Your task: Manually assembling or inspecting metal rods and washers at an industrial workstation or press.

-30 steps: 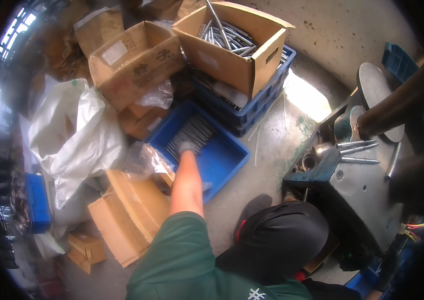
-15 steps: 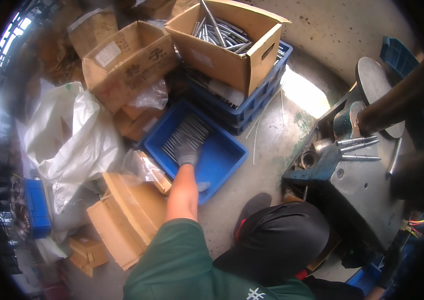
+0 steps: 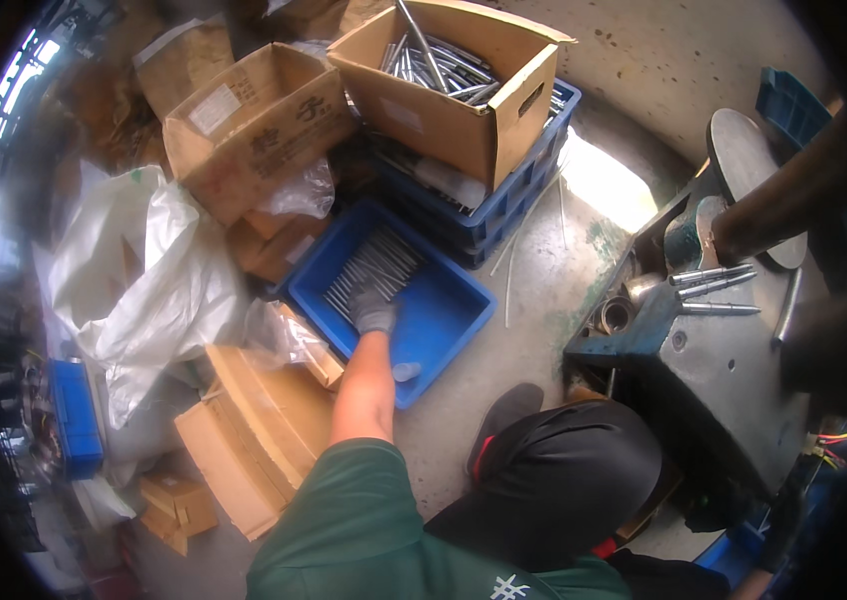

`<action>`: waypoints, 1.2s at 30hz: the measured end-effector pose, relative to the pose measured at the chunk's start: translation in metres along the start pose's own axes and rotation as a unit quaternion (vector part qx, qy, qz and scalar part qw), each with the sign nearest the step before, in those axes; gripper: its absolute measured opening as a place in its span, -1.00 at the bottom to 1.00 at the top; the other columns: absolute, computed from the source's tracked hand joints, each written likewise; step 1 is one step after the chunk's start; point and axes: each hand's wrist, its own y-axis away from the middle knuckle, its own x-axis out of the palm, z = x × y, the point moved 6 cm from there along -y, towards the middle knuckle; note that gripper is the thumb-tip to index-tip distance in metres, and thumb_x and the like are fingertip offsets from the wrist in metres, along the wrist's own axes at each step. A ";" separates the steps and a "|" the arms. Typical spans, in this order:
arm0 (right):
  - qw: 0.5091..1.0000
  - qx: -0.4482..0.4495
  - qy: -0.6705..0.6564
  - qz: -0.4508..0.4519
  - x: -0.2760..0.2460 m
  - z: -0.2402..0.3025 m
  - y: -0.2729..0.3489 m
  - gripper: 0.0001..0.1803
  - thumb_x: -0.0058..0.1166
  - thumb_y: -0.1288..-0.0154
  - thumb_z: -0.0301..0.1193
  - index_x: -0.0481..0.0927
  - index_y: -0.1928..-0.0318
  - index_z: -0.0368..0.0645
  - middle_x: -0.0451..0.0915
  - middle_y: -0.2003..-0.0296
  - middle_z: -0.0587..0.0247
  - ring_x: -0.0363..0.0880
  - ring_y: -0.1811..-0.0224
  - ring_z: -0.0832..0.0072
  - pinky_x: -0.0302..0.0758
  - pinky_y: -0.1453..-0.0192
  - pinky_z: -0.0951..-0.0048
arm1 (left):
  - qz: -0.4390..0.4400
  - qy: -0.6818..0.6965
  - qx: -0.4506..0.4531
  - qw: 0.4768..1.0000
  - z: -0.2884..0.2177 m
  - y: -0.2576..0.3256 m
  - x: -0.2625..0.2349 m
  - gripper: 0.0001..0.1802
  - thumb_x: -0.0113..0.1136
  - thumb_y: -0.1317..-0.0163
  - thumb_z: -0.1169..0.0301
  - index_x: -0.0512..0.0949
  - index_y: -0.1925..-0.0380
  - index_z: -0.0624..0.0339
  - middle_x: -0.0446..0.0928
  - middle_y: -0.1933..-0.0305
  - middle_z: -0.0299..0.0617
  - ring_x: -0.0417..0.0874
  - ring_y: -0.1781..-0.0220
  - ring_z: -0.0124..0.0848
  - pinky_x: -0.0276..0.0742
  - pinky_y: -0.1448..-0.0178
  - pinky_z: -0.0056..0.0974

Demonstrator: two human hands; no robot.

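Note:
My left hand [image 3: 374, 312], in a grey glove, reaches down into a shallow blue bin [image 3: 449, 325]. Its fingers are bent down onto slim metal rods [image 3: 376, 262] that lie side by side there; the fingertips are hidden among them. A small translucent plastic piece [image 3: 406, 372] lies in the bin by my wrist. At the lower right edge, my right hand [image 3: 784, 530] shows only as a dark gloved shape beside the machine. Its fingers are lost in shadow, so what it holds cannot be made out.
Beyond the bin, a cardboard box [image 3: 424, 115] of metal rods stands on stacked blue crates [image 3: 519, 215]. An open carton [image 3: 259, 135], a white sack [image 3: 144, 270] and flattened cardboard [image 3: 254, 430] crowd the left. At right, several turned rods [image 3: 719, 308] rest on a metal machine table [image 3: 734, 370].
My left hand stays at the rods, almost unmoved. The small plastic piece by my wrist shows a little more clearly. My knee has shifted very slightly.

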 end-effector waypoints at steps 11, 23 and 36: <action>0.986 0.016 -0.090 -0.140 0.014 -0.005 -0.001 -0.47 0.14 -0.52 -0.30 0.47 -0.41 -0.18 0.50 0.38 0.50 0.40 0.51 0.65 0.29 0.51 0.57 | -0.061 0.003 0.057 0.996 -0.011 -0.007 0.013 -0.40 0.31 -0.23 0.20 0.54 -0.29 0.04 0.56 -0.32 0.04 0.52 -0.39 0.05 0.49 -0.42 0.01; 0.998 0.004 -0.065 0.008 0.144 0.079 0.062 -0.44 -0.02 -0.60 -0.25 0.40 -0.48 -0.19 0.56 -0.23 0.23 0.55 -0.17 0.45 0.47 -0.20 0.40 | -0.072 0.120 0.047 0.989 -0.011 -0.019 0.000 -0.50 0.30 -0.30 0.18 0.60 -0.18 0.18 0.65 -0.16 0.12 0.64 -0.23 0.15 0.57 -0.27 0.05; 0.991 -0.127 0.024 -0.038 0.262 0.160 0.112 -0.62 0.20 -0.44 -0.30 0.58 -0.15 -0.22 0.69 0.24 0.33 0.68 0.23 0.59 0.60 0.08 0.49 | -0.056 0.363 0.584 0.724 -0.323 0.207 -0.237 -0.53 0.41 -0.23 0.44 0.57 -0.16 0.15 0.53 -0.15 -0.05 0.58 -0.19 -0.14 0.48 -0.35 -0.13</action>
